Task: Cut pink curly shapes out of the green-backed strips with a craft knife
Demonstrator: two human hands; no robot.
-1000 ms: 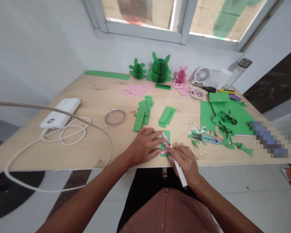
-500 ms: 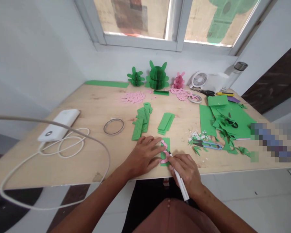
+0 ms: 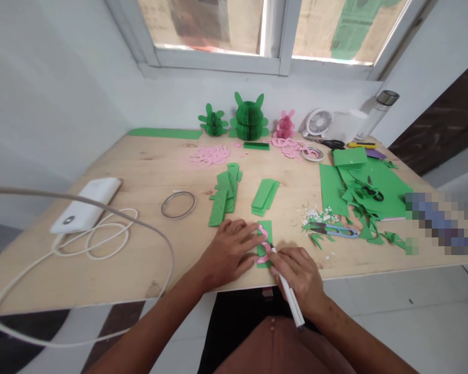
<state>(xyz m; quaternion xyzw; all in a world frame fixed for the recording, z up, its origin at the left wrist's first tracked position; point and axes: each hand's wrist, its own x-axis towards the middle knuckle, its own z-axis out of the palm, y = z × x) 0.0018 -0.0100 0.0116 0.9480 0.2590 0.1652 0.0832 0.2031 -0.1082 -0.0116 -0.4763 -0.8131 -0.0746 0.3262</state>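
Note:
Near the table's front edge lies a green paper strip [image 3: 265, 227] with a curvy pink paper shape [image 3: 263, 251] on top. My left hand [image 3: 228, 253] rests flat with its fingers spread, the fingertips pressing the pink shape's left side. My right hand [image 3: 299, 274] is closed round a white pen [image 3: 287, 290], whose dark tip touches down beside the pink shape's right edge. Just beyond my hands are a stack of green strips [image 3: 265, 197] and a pile of green pieces with curved outlines [image 3: 223, 200].
Blue thread snips [image 3: 333, 230] lie among scraps at right, near green sheets [image 3: 390, 179]. A tape ring [image 3: 178, 204], a white power bank [image 3: 86, 205] and its looping cable are at left. Paper figures [image 3: 249, 120] and a fan [image 3: 319, 122] stand behind.
The camera view has shifted slightly, so the table's objects sit a little further left. Both hands keep nearly the same pose, and the pen tip remains by the pink shape's right edge.

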